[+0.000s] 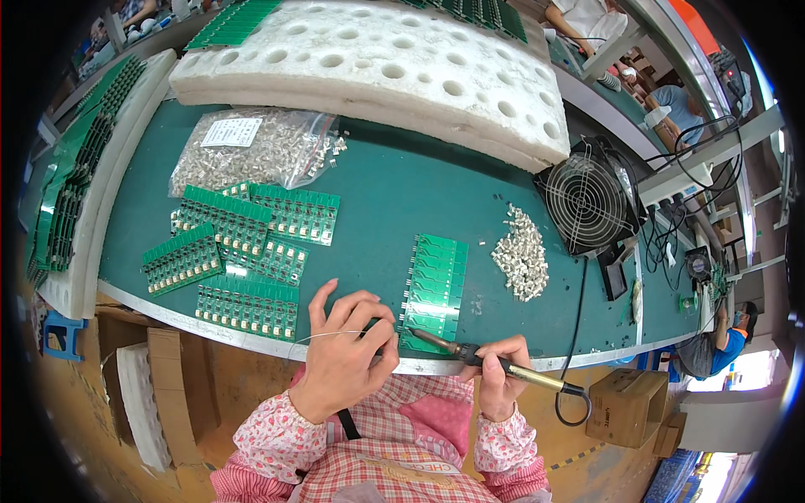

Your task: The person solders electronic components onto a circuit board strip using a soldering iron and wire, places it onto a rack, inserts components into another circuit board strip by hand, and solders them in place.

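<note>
Nearest the camera, a worker's left hand (342, 352) pinches a thin solder wire (323, 337) while the right hand (495, 377) grips a soldering iron (470, 355), its tip touching the near edge of a green circuit board panel (434, 289) on the bench's near lip. Soldering appears under way; the next joint likely calls for feeding wire to the tip. Loose white connectors (520, 254) lie right, finished panels (239, 251) left, a small fan (589, 201) far right.

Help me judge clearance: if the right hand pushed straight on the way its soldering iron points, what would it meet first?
The right hand aims the soldering iron up-left; its tip would probably meet the near edge of the green circuit board panel first.
</note>
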Action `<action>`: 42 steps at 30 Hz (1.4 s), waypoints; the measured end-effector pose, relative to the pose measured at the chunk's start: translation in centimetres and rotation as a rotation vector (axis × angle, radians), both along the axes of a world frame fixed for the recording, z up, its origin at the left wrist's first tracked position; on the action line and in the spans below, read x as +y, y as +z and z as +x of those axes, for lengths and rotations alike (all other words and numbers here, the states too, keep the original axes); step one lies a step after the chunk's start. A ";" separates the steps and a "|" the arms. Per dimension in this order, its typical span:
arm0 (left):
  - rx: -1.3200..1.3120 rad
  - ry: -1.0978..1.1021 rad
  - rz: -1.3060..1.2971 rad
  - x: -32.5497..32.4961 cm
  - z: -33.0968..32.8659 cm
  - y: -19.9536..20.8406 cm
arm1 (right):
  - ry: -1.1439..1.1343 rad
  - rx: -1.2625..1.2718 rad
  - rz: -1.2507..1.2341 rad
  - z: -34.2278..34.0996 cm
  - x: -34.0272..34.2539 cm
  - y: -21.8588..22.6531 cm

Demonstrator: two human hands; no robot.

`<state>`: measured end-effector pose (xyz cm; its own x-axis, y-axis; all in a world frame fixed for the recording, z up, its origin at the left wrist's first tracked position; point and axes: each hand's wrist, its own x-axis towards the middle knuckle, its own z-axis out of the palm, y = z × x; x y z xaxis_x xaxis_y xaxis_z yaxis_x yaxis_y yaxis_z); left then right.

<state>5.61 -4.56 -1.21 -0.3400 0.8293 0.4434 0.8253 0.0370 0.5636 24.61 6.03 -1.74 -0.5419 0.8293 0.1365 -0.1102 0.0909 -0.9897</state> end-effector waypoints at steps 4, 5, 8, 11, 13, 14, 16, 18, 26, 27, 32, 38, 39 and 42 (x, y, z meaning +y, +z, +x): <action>0.019 0.014 -0.005 0.0 0.0 -0.1 | 0.035 -0.011 0.004 0.1 0.2 0.0; 0.019 0.014 -0.005 0.0 0.1 -0.1 | 0.036 -0.023 0.001 0.1 0.2 0.1; 0.020 0.013 -0.008 0.1 0.1 0.0 | 0.039 -0.034 -0.001 0.1 0.3 0.1; 0.033 0.014 -0.010 0.1 0.1 0.0 | 0.039 -0.027 0.004 0.2 0.3 -0.1; 0.033 0.010 -0.013 0.0 0.1 -0.1 | 0.038 -0.023 0.009 0.2 0.3 -0.1; 0.036 0.011 -0.010 0.0 0.1 -0.1 | 0.038 -0.032 0.004 0.2 0.3 0.0; 0.020 0.015 0.005 0.0 0.1 -0.2 | 0.036 -0.041 0.002 0.2 0.2 0.0; 0.000 0.019 0.018 -0.2 0.0 -0.4 | 0.005 -0.026 0.018 0.0 0.0 0.0; -0.037 -0.026 0.033 -0.4 -0.3 -0.2 | -0.016 0.098 0.012 0.5 0.1 -0.3; -0.032 -0.044 0.031 -0.4 -0.3 -0.2 | 0.015 0.084 0.023 0.6 0.1 -0.2; -0.017 -0.074 0.021 -0.5 -0.3 -0.3 | 0.051 0.068 0.023 0.7 0.2 -0.3; -0.011 -0.102 0.009 -0.6 -0.3 -0.2 | 0.038 0.068 0.031 0.5 0.1 -0.5; -0.012 -0.102 0.008 -0.5 -0.3 -0.2 | 0.047 0.065 0.036 0.6 0.1 -0.6; -0.005 -0.096 -0.005 -0.3 -0.2 -0.3 | 0.037 0.047 0.022 0.4 0.1 -0.3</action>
